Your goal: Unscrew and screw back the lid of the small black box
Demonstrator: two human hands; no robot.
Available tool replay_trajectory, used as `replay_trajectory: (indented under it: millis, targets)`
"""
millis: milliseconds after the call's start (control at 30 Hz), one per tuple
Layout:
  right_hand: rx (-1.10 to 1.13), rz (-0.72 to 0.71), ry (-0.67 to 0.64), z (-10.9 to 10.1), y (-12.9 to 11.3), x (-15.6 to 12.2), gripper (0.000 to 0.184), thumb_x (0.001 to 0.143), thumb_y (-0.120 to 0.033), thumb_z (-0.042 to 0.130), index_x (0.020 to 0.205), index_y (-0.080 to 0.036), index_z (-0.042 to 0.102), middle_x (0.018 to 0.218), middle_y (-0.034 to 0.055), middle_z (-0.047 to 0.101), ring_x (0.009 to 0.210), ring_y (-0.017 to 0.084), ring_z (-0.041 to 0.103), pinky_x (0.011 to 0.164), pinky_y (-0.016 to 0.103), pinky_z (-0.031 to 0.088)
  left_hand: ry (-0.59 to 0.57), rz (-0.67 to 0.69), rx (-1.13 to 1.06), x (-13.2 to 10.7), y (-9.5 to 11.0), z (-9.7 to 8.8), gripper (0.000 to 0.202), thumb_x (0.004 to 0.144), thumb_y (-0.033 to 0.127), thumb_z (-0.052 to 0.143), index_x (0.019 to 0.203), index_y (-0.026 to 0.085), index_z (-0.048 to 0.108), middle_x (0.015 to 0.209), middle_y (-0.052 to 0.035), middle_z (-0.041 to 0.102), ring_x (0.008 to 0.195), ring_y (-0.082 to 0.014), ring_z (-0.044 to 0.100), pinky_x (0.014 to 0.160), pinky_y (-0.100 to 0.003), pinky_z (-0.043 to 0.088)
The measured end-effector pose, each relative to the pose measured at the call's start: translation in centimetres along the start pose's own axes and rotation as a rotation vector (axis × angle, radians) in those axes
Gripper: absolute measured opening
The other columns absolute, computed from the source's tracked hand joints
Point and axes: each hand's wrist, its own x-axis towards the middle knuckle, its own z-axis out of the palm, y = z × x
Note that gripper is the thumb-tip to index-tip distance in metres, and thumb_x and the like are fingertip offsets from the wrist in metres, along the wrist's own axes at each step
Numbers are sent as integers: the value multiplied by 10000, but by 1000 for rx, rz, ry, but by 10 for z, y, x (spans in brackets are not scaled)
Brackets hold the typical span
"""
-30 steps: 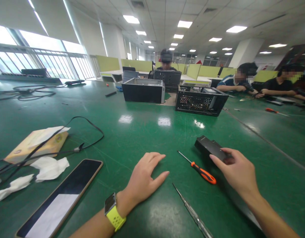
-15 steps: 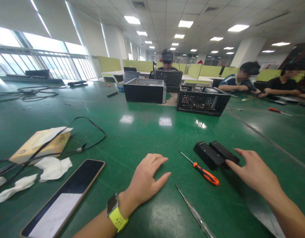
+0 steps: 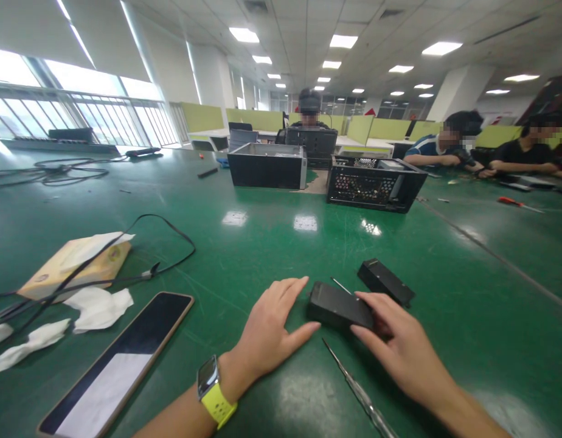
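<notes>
My right hand [image 3: 395, 340] grips one end of a black rectangular box [image 3: 338, 306], thumb on the near side and fingers on the far side. The box is held above the green table and hides most of a screwdriver, whose thin shaft [image 3: 341, 285] shows behind it. My left hand [image 3: 276, 325], with a yellow-strapped watch on its wrist, rests on the table, fingers apart, close to the box's left end. A second similar black box [image 3: 385, 281] lies beyond my right hand. Nearer to me lies a clear-handled screwdriver [image 3: 358, 389].
A phone [image 3: 121, 365] lies at left beside crumpled tissues [image 3: 98, 309], a tissue pack [image 3: 75, 264] and black cables [image 3: 171, 267]. Two open computer cases [image 3: 267, 169] [image 3: 376, 185] stand farther back. Several people sit around the far side and right; another screwdriver [image 3: 518, 204] lies there.
My right hand has taken one of the two black boxes and carried it left, over the orange screwdriver, to near my left hand. My left hand has barely moved.
</notes>
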Motion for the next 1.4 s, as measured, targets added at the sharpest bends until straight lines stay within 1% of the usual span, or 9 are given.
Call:
replay_trajectory:
  millis: [133, 333, 433, 533, 600, 767, 833, 1200, 1400]
  targets:
    - [-93, -54, -63, 14, -2, -1, 451, 905, -378, 580, 1308, -177, 574, 1258, 139, 657, 1117, 283, 640, 970, 447, 518, -78, 6, -1, 2, -2, -1, 677, 879, 407, 675, 1446, 223, 355, 1373, -135, 528, 1232, -300, 494, 1027, -494, 425]
    - [-347, 51, -2, -25, 19, -2, 392, 891, -480, 559, 1181, -232, 647, 1140, 88, 705, 858, 262, 708, 705, 398, 581, -85, -33, -50, 3, -1, -1, 404, 921, 358, 624, 1283, 211, 520, 1220, -107, 613, 1113, -276, 557, 946, -460, 465]
    - [-503, 140, -131, -30, 31, -7, 326, 850, -447, 600, 1129, -296, 675, 1127, 46, 721, 863, 293, 719, 654, 410, 577, -64, -43, -76, 3, -1, -1, 342, 909, 351, 639, 1204, 199, 560, 1161, -98, 628, 1070, -268, 569, 925, -448, 473]
    - [-463, 129, -195, -28, 36, -8, 248, 873, -371, 566, 1073, -318, 703, 1041, 31, 748, 860, 282, 720, 709, 417, 569, -55, -47, -93, 3, -1, 0, 325, 901, 340, 648, 1182, 196, 569, 1144, -95, 632, 1056, -264, 572, 924, -443, 474]
    - [-332, 116, -119, -30, 32, -6, 239, 884, -381, 558, 1047, -294, 711, 993, 36, 751, 829, 256, 715, 699, 380, 562, -51, -48, -101, 3, -1, -1, 319, 902, 337, 646, 1182, 201, 573, 1145, -94, 633, 1054, -262, 573, 923, -439, 476]
    - [70, 191, 402, -52, 16, -1, 261, 893, -428, 546, 988, -228, 686, 681, 2, 681, 557, 172, 625, 526, 281, 507, -48, -51, -109, 4, 1, -2, 312, 897, 331, 643, 1176, 207, 580, 1137, -94, 636, 1043, -266, 576, 916, -443, 484]
    - [172, 201, 501, -58, 13, -2, 213, 886, -399, 553, 935, -236, 681, 594, -21, 626, 516, 163, 582, 504, 272, 485, -49, -56, -111, 4, 2, -2, 313, 895, 324, 643, 1176, 202, 578, 1138, -96, 634, 1044, -266, 575, 922, -448, 481]
    - [117, 215, 475, -54, 22, -5, 193, 879, -388, 543, 881, -237, 663, 542, -31, 566, 508, 171, 528, 484, 283, 413, -44, -65, -105, 4, 2, -1, 319, 888, 318, 650, 1176, 197, 585, 1139, -94, 634, 1051, -264, 578, 926, -439, 481]
    - [-125, 20, 435, -65, 18, 0, 223, 890, -407, 528, 837, -243, 668, 627, -13, 616, 514, 160, 544, 512, 286, 399, -33, -60, -108, 5, 3, -1, 312, 885, 319, 652, 1170, 207, 590, 1124, -92, 644, 1035, -263, 586, 913, -439, 488]
